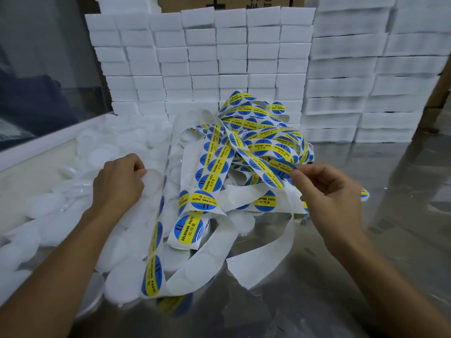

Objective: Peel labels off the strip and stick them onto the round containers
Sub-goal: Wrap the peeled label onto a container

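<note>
A tangled white backing strip (244, 152) carrying round blue-and-yellow "Soldering Paste" labels lies heaped in the middle of the table. My right hand (329, 191) pinches one blue-and-yellow label (283, 167) between thumb and forefinger at the right side of the heap. My left hand (119, 181) curls its fingers round a round white container (152, 178) in the pile of white containers (48, 208) on the left. Emptied stretches of strip (263, 262) trail toward the front.
Stacks of white boxes (207, 59) form a wall behind the heap and to the right (366, 81). A labelled container (364, 193) sits right of my right hand. The shiny metal table (366, 276) reflects light. A pale ledge (48, 142) borders the left.
</note>
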{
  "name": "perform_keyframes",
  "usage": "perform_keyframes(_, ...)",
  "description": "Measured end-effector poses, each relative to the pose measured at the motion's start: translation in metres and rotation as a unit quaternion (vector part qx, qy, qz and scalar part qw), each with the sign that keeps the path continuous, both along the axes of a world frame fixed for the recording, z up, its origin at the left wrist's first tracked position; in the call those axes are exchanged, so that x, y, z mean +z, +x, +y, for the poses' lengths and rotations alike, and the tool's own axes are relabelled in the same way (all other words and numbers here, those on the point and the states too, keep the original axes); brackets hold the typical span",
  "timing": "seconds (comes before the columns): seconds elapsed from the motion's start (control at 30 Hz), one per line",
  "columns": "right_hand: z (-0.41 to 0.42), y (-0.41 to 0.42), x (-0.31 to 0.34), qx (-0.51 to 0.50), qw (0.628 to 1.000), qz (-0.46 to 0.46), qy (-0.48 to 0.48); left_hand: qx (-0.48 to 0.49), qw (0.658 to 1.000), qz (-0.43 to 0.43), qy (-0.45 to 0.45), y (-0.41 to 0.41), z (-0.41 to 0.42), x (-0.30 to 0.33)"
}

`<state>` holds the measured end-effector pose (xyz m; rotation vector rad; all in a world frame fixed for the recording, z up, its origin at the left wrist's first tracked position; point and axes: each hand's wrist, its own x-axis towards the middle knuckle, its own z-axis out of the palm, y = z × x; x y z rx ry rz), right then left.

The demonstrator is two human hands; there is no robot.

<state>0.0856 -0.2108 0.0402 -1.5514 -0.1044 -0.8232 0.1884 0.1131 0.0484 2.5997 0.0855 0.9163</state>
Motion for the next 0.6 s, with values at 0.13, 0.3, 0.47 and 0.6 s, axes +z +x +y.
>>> perform_keyframes(0.13,-0.001,-0.001,0.0,-0.002,1.0,0.001,-0.003,0.009,0.998,-0.054,-0.012,-0.003,-0.004,0.003)
perform_keyframes(0.3,0.001,0.0,0.0,-0.007,1.0,0.005,-0.003,-0.045,0.985,-0.149,-0.069,-0.012,-0.02,0.019)
perform_keyframes(0.47,0.0,-0.001,0.0,-0.003,1.0,0.017,-0.015,-0.143,0.953,-0.263,-0.047,-0.024,-0.047,0.042)
perform_keyframes(0.6,0.001,-0.002,0.001,-0.005,1.0,0.018,-0.016,-0.187,0.94,-0.281,-0.052,-0.035,-0.07,0.048)
